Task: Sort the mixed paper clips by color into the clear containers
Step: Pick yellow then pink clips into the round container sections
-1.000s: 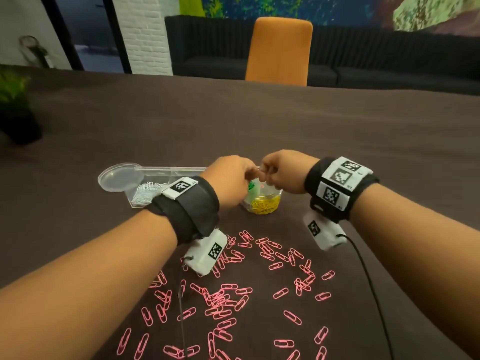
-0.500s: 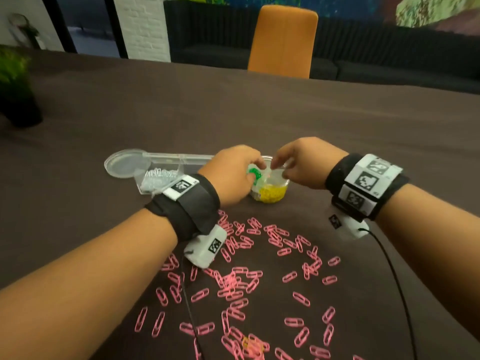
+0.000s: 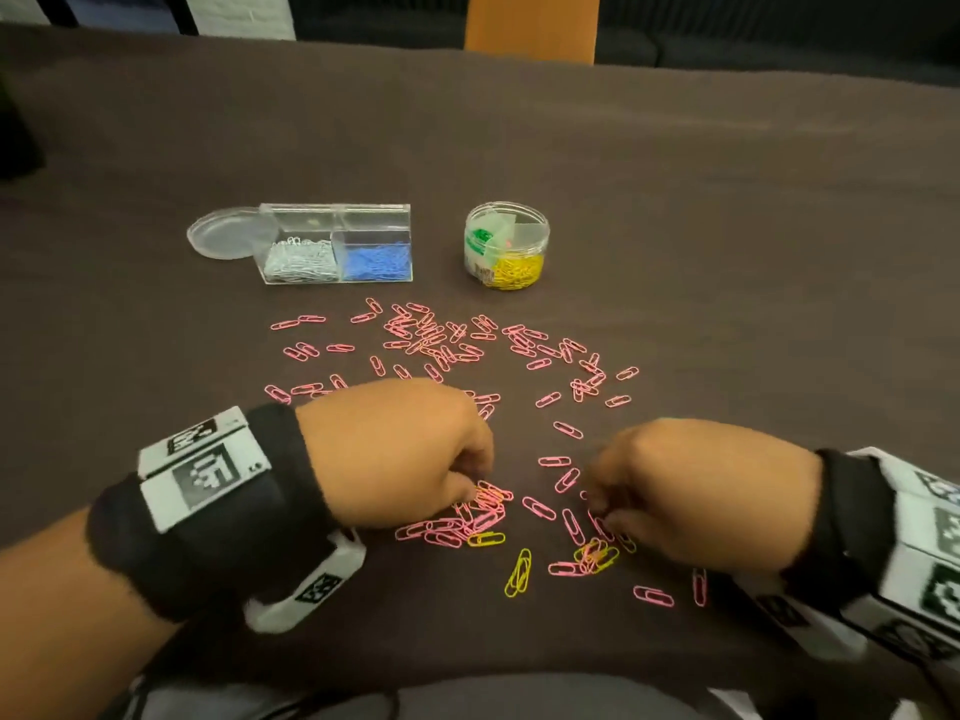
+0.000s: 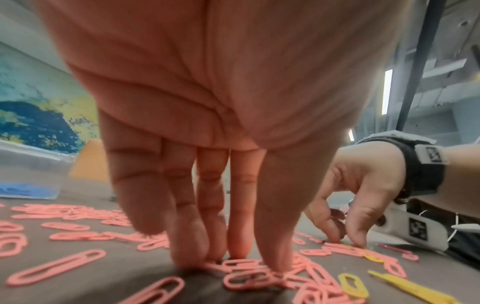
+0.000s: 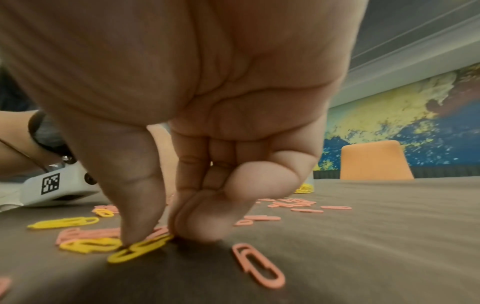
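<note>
Pink paper clips [image 3: 431,335] lie scattered over the brown table, with a few yellow clips [image 3: 519,571] near me. My left hand [image 3: 470,493] points down, and its fingertips [image 4: 192,259] and thumb touch a heap of pink clips [image 4: 249,275]; none is lifted. My right hand [image 3: 597,511] pinches a yellow clip [image 5: 140,250] against the table between thumb and curled fingers. Behind stand a round clear jar [image 3: 506,246] holding green and yellow clips and a rectangular clear box [image 3: 337,244] holding silver and blue clips.
A round clear lid [image 3: 223,233] lies left of the box. An orange chair [image 3: 530,26] stands at the table's far edge. Bare brown tabletop [image 3: 727,226] stretches right of the jar and behind both containers.
Both hands have drawn back from the round jar toward me and come down onto the near clips. The view has tilted downward.
</note>
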Motion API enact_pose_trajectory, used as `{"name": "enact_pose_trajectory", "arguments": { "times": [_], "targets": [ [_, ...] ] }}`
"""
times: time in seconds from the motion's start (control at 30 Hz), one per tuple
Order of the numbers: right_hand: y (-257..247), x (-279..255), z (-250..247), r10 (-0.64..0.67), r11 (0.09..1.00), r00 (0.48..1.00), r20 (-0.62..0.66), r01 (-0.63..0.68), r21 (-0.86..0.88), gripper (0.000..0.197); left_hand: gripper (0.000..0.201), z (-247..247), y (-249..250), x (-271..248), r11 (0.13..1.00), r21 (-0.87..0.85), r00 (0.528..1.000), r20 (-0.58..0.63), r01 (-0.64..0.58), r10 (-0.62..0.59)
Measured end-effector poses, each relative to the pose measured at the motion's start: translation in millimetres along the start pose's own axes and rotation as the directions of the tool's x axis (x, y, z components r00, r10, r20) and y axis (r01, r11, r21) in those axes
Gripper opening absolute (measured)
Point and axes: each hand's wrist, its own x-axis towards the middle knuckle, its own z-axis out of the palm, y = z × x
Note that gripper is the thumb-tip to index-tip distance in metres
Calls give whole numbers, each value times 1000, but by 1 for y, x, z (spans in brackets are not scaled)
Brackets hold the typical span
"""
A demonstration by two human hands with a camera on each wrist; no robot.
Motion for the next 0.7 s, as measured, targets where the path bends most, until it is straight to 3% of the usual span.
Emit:
{"name": "enact_pose_trajectory", "arguments": {
  "times": [0.27,0.4,0.47,0.6,0.7],
  "targets": [
    [-3,-13,16,127,992,989,-78,-127,11,17,12,1,9,-2,983,88,986,2,164,-165],
    [0,-15,19,160,984,985,-60,-154,89,7,10,0,5,-11,951,179,967,-11,251,-253],
    [1,-18,19,168,981,984,-54,-162,105,4,12,1,6,-11,956,159,969,-33,248,-246],
    [2,-23,16,146,983,979,-140,-128,129,5,15,1,19,-7,991,49,992,-19,122,-121],
    [1,-22,13,125,980,976,-176,-93,176,6,10,1,18,-4,982,101,988,-15,157,-157]
  ]
}}
